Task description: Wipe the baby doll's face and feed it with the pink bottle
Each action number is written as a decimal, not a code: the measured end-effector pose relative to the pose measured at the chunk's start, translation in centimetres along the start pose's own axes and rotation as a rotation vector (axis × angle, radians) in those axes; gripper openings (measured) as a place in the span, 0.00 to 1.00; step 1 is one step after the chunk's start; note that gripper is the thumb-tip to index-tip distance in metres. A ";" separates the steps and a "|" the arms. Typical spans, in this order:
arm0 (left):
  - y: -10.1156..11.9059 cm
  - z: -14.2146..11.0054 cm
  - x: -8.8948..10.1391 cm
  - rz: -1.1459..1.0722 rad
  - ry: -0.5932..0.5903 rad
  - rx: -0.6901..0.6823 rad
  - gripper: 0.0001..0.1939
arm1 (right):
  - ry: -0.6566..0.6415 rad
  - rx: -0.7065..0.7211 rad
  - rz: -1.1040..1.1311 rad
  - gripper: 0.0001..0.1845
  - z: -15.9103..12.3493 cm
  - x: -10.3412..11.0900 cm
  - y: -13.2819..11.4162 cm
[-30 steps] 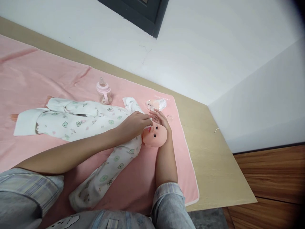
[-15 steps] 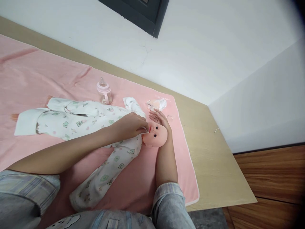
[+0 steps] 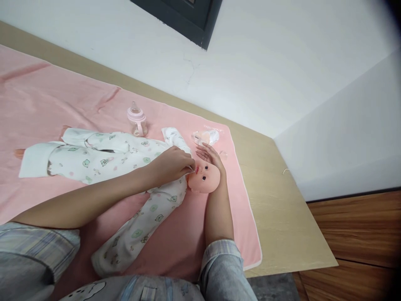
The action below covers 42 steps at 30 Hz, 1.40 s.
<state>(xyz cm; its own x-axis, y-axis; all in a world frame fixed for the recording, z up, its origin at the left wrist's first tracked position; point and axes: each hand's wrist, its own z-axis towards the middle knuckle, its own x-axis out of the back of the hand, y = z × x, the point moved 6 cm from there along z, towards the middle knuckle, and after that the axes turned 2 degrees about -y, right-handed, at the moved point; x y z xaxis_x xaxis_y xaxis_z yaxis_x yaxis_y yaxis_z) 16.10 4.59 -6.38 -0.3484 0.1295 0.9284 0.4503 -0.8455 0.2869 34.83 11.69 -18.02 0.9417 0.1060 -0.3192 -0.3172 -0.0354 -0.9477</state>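
Head view: the doll is lying face up on the pink blanket, legs pointing to nine o'clock; the blanket is covering part of the desk. At nine o'clock from the doll's head, the left hand is pinching a white scrap near the mouth; fingers are hiding most of it, so possibly tissue or collar edge. At one o'clock, the right hand is resting open, its forearm bordering the crown, presumably steadying it. The bottle is standing at ten o'clock, presumably avoiding the arms' workspace.
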 end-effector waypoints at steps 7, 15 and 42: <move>-0.5 0.3 -0.1 0.043 0.079 0.009 0.12 | -0.013 -0.045 -0.058 0.23 0.9 0.2 -0.4; -0.6 0.8 -0.3 0.061 0.111 -0.014 0.11 | -0.018 0.010 0.007 0.21 -0.3 0.0 0.0; 0.8 0.3 0.6 -0.147 0.171 -0.054 0.12 | -0.013 -0.025 -0.022 0.23 0.0 0.5 0.4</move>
<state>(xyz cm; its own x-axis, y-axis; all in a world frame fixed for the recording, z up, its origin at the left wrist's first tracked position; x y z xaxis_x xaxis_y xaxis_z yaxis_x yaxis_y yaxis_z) 16.48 4.17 -5.52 -0.5431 0.1673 0.8229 0.3417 -0.8511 0.3986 35.16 11.73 -18.53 0.9470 0.1200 -0.2981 -0.2932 -0.0575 -0.9543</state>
